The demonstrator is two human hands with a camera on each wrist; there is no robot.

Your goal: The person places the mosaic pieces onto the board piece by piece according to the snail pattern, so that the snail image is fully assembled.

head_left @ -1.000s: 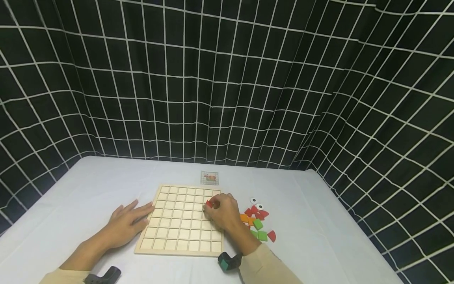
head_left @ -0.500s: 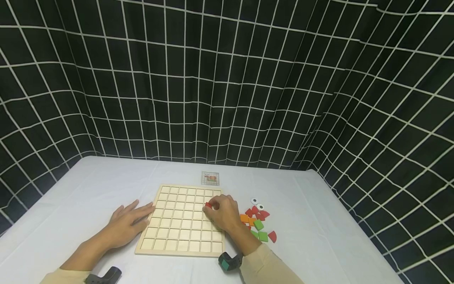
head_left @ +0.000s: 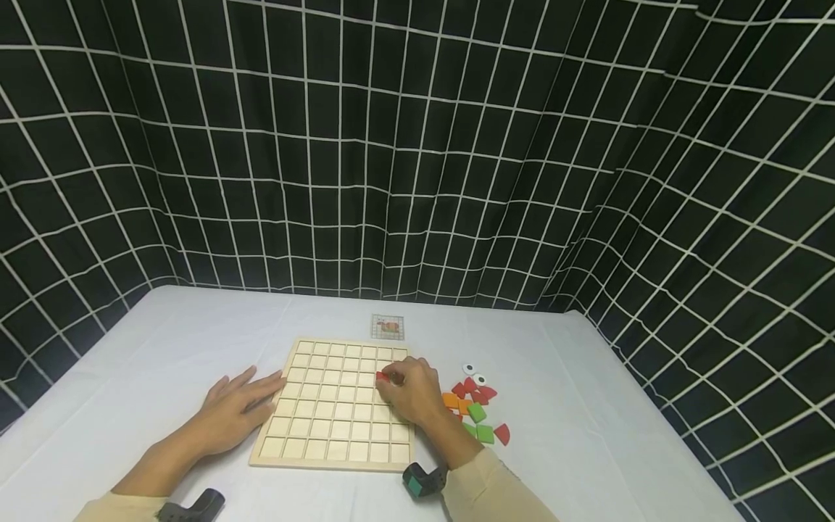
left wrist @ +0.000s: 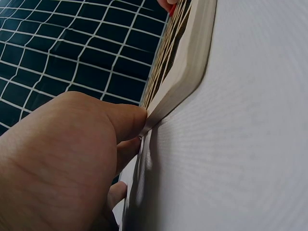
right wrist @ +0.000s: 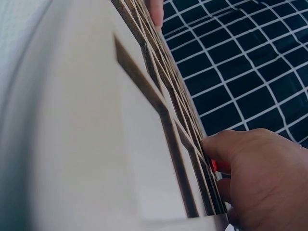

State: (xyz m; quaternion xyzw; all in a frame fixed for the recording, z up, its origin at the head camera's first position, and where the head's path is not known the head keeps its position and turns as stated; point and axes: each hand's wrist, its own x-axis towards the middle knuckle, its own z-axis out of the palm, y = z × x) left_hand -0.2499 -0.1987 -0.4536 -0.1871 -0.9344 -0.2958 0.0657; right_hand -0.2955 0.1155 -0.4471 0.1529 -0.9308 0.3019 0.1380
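A light wooden grid board (head_left: 333, 412) with square recesses lies flat on the white table. My right hand (head_left: 414, 388) is over the board's right part and pinches a small red piece (head_left: 381, 376) between thumb and fingers, right at a recess. In the right wrist view a red edge of that piece (right wrist: 221, 166) shows beside the thumb; the hand hides the rest. At the board's left edge, my left hand (head_left: 231, 409) rests with fingers spread and fingertips touching the frame. The left wrist view shows the left thumb (left wrist: 127, 120) against the board's side.
Right of the board lie loose pieces: red ones (head_left: 479, 395), orange squares (head_left: 451, 400), green squares (head_left: 485, 433) and two white eye discs (head_left: 469, 369). A small picture card (head_left: 388, 327) lies beyond the board. A dark gridded curtain (head_left: 339, 145) stands behind the table.
The red piece, tilted up in the fingers a second ago, now sits lower and flatter at the recess. The left hand stays in place.
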